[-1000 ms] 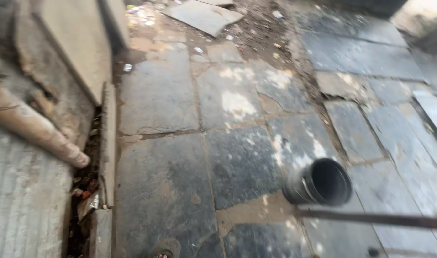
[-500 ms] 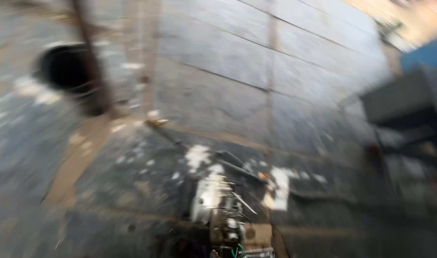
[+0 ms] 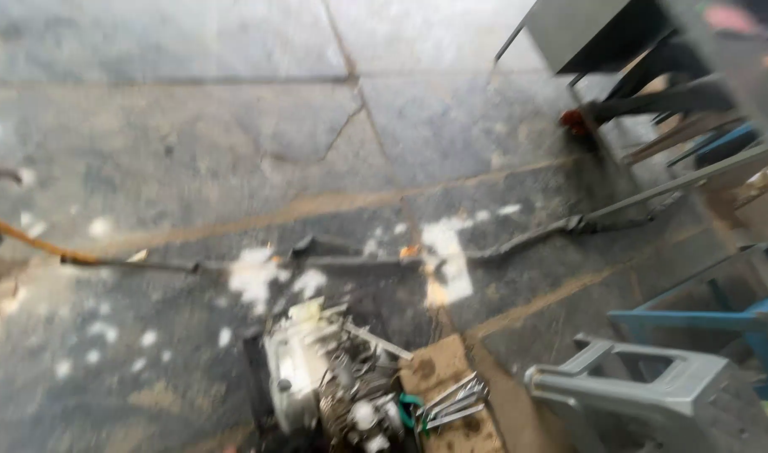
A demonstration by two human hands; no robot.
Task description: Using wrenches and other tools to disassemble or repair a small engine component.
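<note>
Lying beside spanners (image 3: 452, 401), an engine (image 3: 325, 377).

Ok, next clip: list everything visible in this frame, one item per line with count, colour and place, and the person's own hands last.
Stone floor: one, grey slabs with white splashes, fills the view.
Engine block: one, grey-white metal, bottom centre on the floor.
Wrenches: a few, silver, on a brown board right of the engine; exact count blurred.
Brown board: one, bottom centre.
Long rod: one, dark, lying across the floor mid-frame.
Orange strip: one, left edge.
Grey plastic stool: one, bottom right.
Blue frame: one, right edge.
Dark metal furniture: top right, blurred.
Hands: neither is in view.
</note>
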